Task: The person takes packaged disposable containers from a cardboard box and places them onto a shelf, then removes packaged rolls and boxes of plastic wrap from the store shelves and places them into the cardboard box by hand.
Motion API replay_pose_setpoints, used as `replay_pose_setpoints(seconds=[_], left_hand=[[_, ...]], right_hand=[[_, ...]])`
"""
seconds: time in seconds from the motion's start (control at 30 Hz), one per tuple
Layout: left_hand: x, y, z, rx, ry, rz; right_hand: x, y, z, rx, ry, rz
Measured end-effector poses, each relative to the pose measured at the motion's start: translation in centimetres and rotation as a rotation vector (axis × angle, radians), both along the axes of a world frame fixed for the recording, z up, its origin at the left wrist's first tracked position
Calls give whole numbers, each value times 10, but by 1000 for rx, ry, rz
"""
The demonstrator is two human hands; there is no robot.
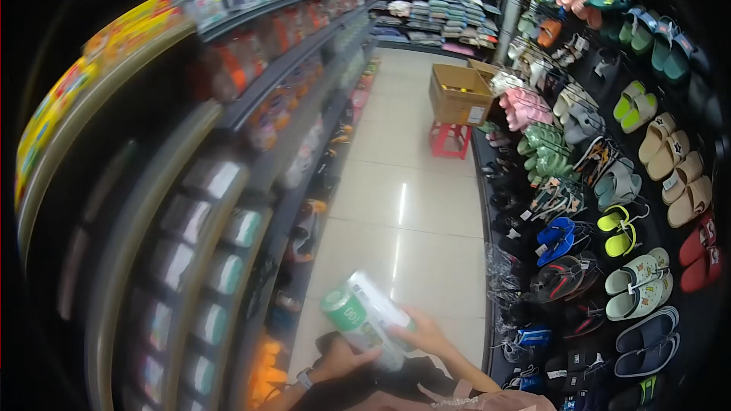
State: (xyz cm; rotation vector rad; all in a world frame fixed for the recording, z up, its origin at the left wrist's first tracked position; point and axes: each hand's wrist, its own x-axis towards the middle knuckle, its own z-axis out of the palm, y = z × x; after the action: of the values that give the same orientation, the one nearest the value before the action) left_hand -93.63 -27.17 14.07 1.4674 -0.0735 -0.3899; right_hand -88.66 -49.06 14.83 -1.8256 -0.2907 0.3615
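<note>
A white and green package with "100" printed on it is held low in front of the body, tilted, over the tiled floor. My left hand grips its lower left side, the thumb lying across it, with a band on the wrist. On the right side of the package, my right hand is closed around its edge. Both hands touch the package, and its lower end is blurred.
Shelves of packaged goods line the left, blurred. Slippers and sandals hang on the right rack. Ahead, a cardboard box rests on a red stool beside that rack. Folded textiles fill the far shelves.
</note>
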Motion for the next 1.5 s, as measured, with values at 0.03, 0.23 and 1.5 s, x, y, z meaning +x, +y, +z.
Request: replay_pose_setpoints(seconds=[0.03,0.23,1.5], left_hand=[[18,-4,3,67,-11,-49],[145,-26,4,66,-66,-89],[915,-294,-37,-475,739,164]], right_hand=[[15,-1,0,-3,6,-21],[141,-9,-1,-14,-138,-87],[858,-266,-60,258,374,-361]])
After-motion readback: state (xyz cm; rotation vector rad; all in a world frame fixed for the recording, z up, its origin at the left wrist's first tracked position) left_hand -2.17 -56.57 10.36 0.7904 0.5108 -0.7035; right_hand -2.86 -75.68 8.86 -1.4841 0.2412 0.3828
